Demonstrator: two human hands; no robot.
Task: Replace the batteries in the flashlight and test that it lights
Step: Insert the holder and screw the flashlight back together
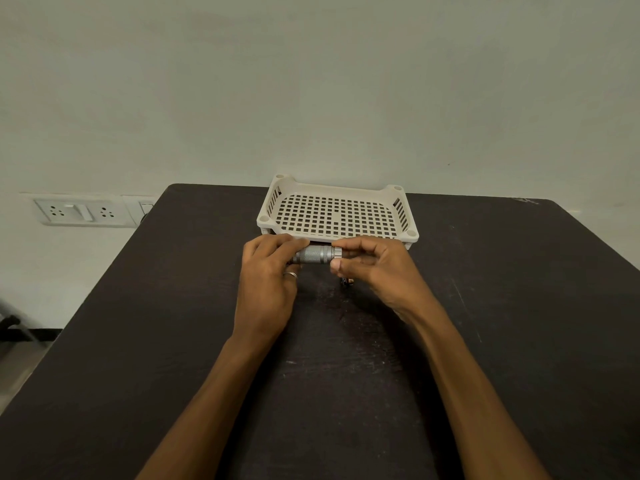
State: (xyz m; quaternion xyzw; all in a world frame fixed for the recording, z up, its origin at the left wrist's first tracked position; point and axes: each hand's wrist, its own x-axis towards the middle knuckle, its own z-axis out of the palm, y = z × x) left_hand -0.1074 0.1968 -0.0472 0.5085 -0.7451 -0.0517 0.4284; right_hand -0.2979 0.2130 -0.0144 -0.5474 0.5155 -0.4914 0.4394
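Just beside tray (339, 187), left hand (266, 282) and right hand (375, 268) hold flashlight (313, 255).

The flashlight (315, 255) lies crosswise between the two hands: the left hand (268, 271) holds its left end, the right hand (372, 268) pinches its right end. Just behind the hands a basket (337, 189) stands on the desk (485, 306), close to the wall. Under the right hand a small thing (347, 281) lies on the desk. Far to the left of the hands, a socket panel (83, 211) sits on the wall.

dark scuffed table (145, 341), white perforated tray (333, 189) at its far edge
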